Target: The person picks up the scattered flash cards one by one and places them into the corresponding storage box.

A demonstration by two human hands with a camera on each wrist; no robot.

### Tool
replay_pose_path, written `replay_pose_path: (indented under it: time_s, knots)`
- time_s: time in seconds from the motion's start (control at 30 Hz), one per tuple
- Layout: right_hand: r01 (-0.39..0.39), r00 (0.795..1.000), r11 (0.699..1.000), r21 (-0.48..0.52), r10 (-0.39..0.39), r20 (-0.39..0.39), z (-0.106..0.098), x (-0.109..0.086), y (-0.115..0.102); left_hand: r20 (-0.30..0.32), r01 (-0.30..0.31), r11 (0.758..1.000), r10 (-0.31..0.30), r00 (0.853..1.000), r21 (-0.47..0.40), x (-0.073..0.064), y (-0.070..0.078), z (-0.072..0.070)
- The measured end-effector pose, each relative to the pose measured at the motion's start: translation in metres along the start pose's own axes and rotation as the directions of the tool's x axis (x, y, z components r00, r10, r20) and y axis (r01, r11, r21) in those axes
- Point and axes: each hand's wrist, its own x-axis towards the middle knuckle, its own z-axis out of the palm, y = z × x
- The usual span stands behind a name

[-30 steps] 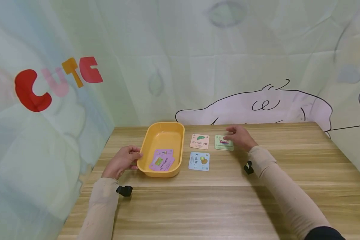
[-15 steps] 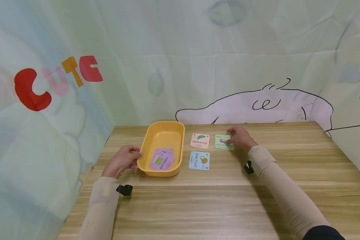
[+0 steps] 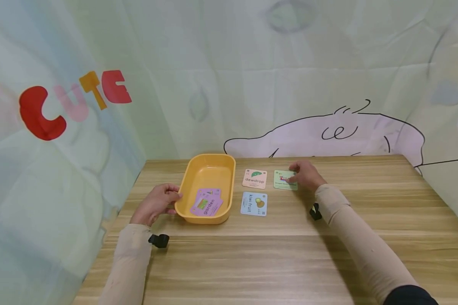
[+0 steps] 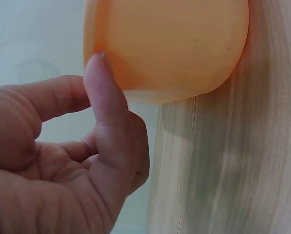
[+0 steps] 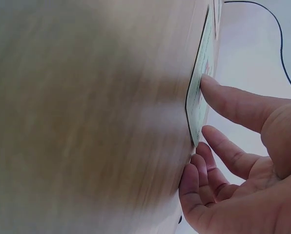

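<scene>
At the left, a yellow plastic tray [image 3: 183, 178] stands on the table, with purple word cards [image 3: 207, 202] inside, the top one reading "garden". My left hand [image 3: 159, 204] holds the tray's near left corner; its thumb [image 4: 106, 87] lies against the wall in the left wrist view. My right hand [image 3: 307, 174] is over the right edge of a green card [image 3: 280, 184] lying on the table. In the right wrist view the thumb [image 5: 228, 100] touches the card's face, and the loosely bent fingers [image 5: 228, 151] are at its edge.
Left of the green card lies a pink "dewdrop" card [image 3: 254, 179]. A blue "kiwi fruit" card [image 3: 254, 204] lies nearer to me. Behind the wooden table [image 3: 229, 262] hangs a printed cloth [image 3: 221, 84], right along its back edge.
The right thumb has slid slightly toward me over the green card's face, toward its right side. The left hand and the tray have stayed in place.
</scene>
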Motion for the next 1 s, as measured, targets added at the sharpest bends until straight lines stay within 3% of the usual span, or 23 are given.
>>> replay_pose_path:
  time_s: [1.0]
  knots:
    - [-0.046,0.999,0.999,-0.008,0.046,0.016,-0.0017,0.0006,-0.0001,-0.009,0.013,1.0,-0.013,1.0,0.005,0.0006,-0.0001,-0.0015]
